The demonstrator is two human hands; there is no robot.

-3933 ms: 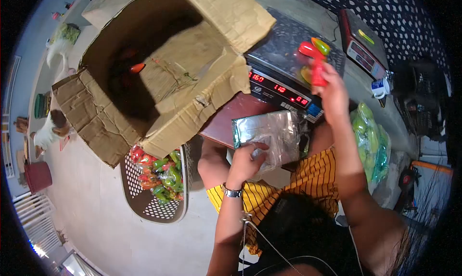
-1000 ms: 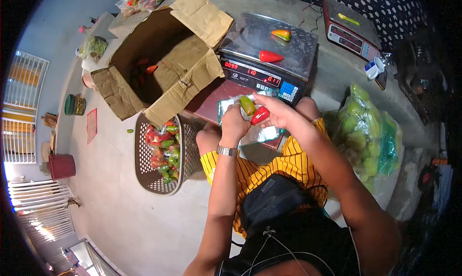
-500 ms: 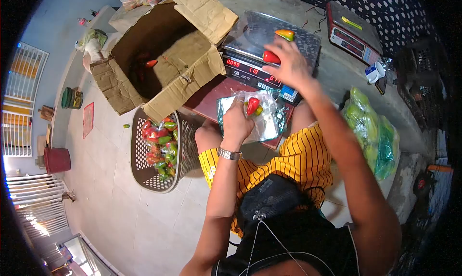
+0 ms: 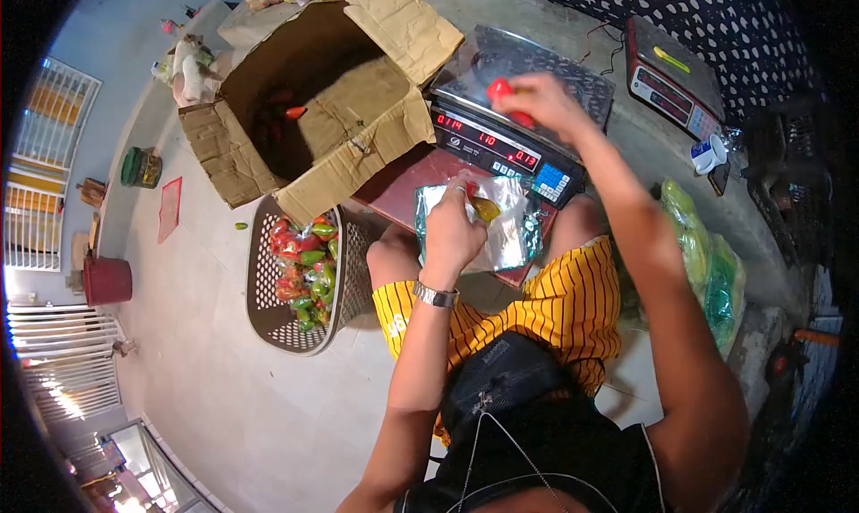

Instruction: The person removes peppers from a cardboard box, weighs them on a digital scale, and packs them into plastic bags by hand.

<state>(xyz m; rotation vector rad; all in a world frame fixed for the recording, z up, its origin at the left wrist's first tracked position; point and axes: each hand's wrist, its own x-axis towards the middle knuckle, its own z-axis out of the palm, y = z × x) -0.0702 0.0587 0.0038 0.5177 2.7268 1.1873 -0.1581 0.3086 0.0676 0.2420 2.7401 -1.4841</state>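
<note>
My right hand point(image 4: 548, 106), blurred by motion, is over the front of the digital scale point(image 4: 479, 74) with its fingers closed on a red pepper point(image 4: 498, 89). Another patch of red pepper point(image 4: 522, 119) shows just under the fingers. The scale's red display point(image 4: 488, 139) is lit. My left hand point(image 4: 455, 231), with a metal watch at the wrist, is closed on the edge of a clear plastic bag point(image 4: 512, 210). A yellow-green pepper point(image 4: 486, 209) and a bit of red show at the bag beside its fingers. My left fingertips are partly hidden.
A cardboard box point(image 4: 313, 186) with a few red peppers stands left of the scale. Below it is a basket point(image 4: 259, 320) of bagged peppers. A second scale point(image 4: 671, 70), a mug point(image 4: 708, 155) and bags of green produce point(image 4: 693, 244) are at the right.
My right hand has closed on a red pepper and moved slightly. The orange-yellow pepper on the scale no longer shows. The red pepper at the bag is now mostly hidden by my left hand.
</note>
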